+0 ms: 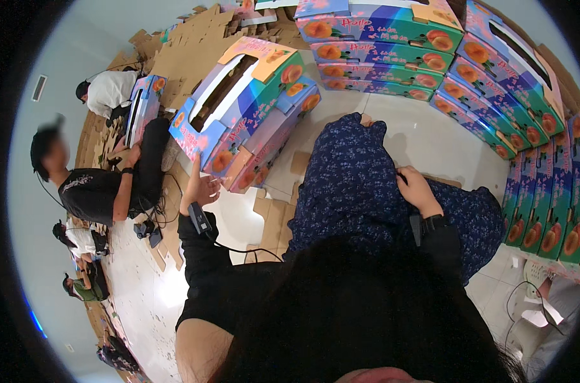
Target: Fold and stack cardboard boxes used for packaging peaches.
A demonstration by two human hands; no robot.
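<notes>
Dark hair fills the bottom of the view, and from under it both black-sleeved forearms stretch forward. Out on the left, the left hand (202,188) reaches away from the body, wrist bent slightly back, fingers spread loosely open and touching the lower corner of the colourful fruit carton (239,105); it closes on nothing. A small black device (199,218) with a trailing cable is strapped at that wrist. Over on the right, the right hand (418,188) rests knuckles-up on the dark blue patterned skirt (354,185) covering the raised knee, fingers curled down into the cloth; whether it pinches anything I cannot tell.

That carton sits on the pale floor (424,143) just ahead and to the left, tilted, stacked on a second one. It is blue, pink and green with orange peaches printed on it, and has a long window cut in its top face. More such cartons stand in a stacked row (494,76) along the right. Scraps of flat cardboard (271,220) lie between knee and carton.
</notes>
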